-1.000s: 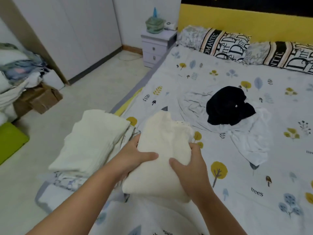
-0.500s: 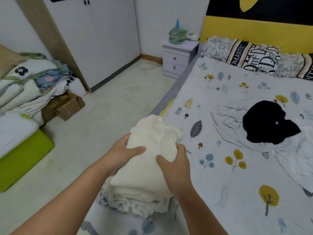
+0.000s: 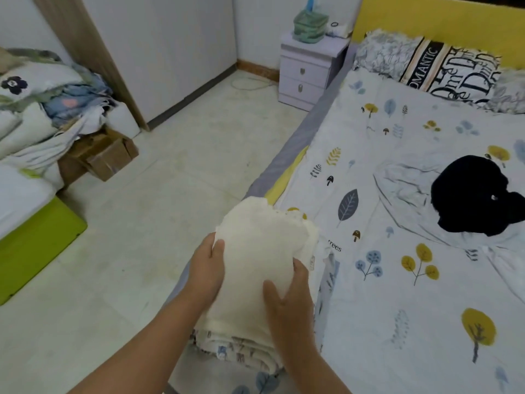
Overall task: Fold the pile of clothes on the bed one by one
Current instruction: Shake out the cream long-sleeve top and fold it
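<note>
A folded cream garment (image 3: 261, 251) lies on top of a stack of folded clothes (image 3: 235, 351) at the bed's near left edge. My left hand (image 3: 207, 268) holds its left side, thumb on top and fingers hidden beneath. On the right side, my right hand (image 3: 289, 297) holds it with the thumb spread over the top and the fingers round the edge. Further right on the bed (image 3: 397, 294), a crumpled black garment (image 3: 477, 194) lies on a rumpled white garment (image 3: 403, 189).
Pillows (image 3: 443, 69) line the yellow headboard. A lilac nightstand (image 3: 309, 69) stands by the bed's far corner. Left of the bed is tiled floor (image 3: 159, 223), then a cardboard box (image 3: 105, 157), heaped bedding (image 3: 42, 109) and a green mat (image 3: 34, 240).
Both hands carried the folded cream garment left from the bed's middle and set it down on the stack at the edge. The view turned left with them.
</note>
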A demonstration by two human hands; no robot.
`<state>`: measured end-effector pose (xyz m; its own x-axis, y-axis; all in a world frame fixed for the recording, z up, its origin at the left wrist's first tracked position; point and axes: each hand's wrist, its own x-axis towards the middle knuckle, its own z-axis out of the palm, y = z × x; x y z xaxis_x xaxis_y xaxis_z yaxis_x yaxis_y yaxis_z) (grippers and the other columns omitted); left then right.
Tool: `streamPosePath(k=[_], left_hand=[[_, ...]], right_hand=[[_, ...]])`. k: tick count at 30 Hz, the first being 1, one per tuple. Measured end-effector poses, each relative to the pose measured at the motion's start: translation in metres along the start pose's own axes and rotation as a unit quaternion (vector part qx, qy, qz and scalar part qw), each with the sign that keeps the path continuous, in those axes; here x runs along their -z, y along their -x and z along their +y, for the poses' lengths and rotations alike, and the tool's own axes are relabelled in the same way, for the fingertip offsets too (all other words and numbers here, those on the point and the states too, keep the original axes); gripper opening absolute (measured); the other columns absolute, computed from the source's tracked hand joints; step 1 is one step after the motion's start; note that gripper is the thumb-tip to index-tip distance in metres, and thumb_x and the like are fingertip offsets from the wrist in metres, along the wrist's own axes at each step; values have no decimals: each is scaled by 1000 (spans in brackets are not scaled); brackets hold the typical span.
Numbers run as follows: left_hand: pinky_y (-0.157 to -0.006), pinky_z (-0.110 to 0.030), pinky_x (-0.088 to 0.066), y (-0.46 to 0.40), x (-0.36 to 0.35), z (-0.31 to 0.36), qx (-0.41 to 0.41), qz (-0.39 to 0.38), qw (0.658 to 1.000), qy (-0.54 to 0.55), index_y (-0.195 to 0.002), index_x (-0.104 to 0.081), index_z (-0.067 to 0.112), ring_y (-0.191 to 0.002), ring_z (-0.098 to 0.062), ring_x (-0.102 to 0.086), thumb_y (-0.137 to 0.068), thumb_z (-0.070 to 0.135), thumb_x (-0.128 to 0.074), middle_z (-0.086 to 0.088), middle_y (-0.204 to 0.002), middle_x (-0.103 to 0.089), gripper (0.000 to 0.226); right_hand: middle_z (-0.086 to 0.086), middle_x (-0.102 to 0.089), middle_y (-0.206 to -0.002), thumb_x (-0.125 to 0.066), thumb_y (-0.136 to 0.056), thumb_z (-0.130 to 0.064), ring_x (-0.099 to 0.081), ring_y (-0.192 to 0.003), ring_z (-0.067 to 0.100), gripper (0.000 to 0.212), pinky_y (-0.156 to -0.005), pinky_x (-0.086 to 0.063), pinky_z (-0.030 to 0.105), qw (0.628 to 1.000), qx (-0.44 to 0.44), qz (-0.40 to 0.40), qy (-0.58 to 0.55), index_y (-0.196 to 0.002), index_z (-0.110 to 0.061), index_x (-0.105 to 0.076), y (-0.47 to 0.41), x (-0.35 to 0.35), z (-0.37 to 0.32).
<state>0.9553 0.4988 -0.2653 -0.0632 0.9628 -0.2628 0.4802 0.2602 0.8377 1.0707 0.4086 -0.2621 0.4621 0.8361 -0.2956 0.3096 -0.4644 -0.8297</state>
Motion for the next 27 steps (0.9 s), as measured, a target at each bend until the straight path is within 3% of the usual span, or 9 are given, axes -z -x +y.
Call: streamPosePath(k=[3,6,8,10,13,15,20,24,27], left_hand=[[-97,-35,-37,2,-4,-10,-24,9,982,-189,-146,-25,8,-124,-31,-43,-99,19,-37,-17,-144,-35,49],[-104,-48,-33,4,-3,-13,-196,41,932,-301,-145,-30,10,-132,-35,-35,-96,25,-41,-19,-150,-26,52],[-110,-47,-22,0,-3,-19,-278,-44,881,-381,-145,-31,16,-139,-32,-27,-96,47,-16,-10,-154,-19,60],[-115,-39,-5,-7,-4,-32,-259,-126,860,-422,-148,-7,29,-146,-21,-3,-76,67,22,6,-154,9,87],[-116,-36,-2,-17,-8,-50,-224,-145,870,-415,-146,6,33,-145,-15,7,-84,64,6,11,-150,20,69],[-116,-36,-5,-16,-7,-47,-213,-154,875,-407,-147,5,31,-145,-15,6,-96,49,-18,9,-153,18,58],[-115,-37,-12,-15,6,-21,-198,-214,845,-449,-150,2,23,-146,-20,3,-100,38,-29,-1,-158,11,60],[-102,-34,-36,-12,25,27,-218,-230,804,-502,-135,-39,11,-129,-27,-38,-95,27,-40,-12,-143,-35,43],[-94,-31,-41,-2,30,61,-225,-246,787,-519,-133,-43,15,-120,-26,-47,-95,25,-39,-8,-132,-48,39]], right_hand=[[4,-38,-132,-38,-92,-51,-34,-122,20,69,-100,-33,33,967,-26,-36,249,-147,-22,-8,5,2,13],[10,-16,-152,-41,-91,-50,-17,-139,26,75,-111,-21,39,966,46,42,251,-150,-22,-3,6,3,4],[11,-9,-157,-43,-92,-46,-9,-144,27,72,-113,-18,41,953,134,36,271,-150,-19,-10,6,-3,5],[6,6,-158,-32,-95,-49,6,-145,22,68,-116,-8,37,935,149,-53,316,-150,-22,-2,6,-10,13],[5,7,-158,-26,-96,-51,8,-145,20,66,-116,-5,35,925,133,-92,344,-150,-23,-1,-1,-15,27],[6,4,-158,-27,-95,-50,5,-145,20,66,-116,-7,35,925,131,-95,344,-150,-23,-2,-4,-18,26],[7,1,-158,-30,-95,-55,0,-145,22,70,-116,-11,39,898,132,-185,378,-150,-23,-3,-8,4,11],[10,-36,-141,-34,-94,-54,-31,-132,26,59,-103,-30,39,859,170,-229,426,-138,-15,-34,-9,44,-12],[11,-48,-123,-39,-93,-51,-43,-116,27,50,-92,-35,38,845,174,-233,449,-127,-13,-44,-2,73,-30]])
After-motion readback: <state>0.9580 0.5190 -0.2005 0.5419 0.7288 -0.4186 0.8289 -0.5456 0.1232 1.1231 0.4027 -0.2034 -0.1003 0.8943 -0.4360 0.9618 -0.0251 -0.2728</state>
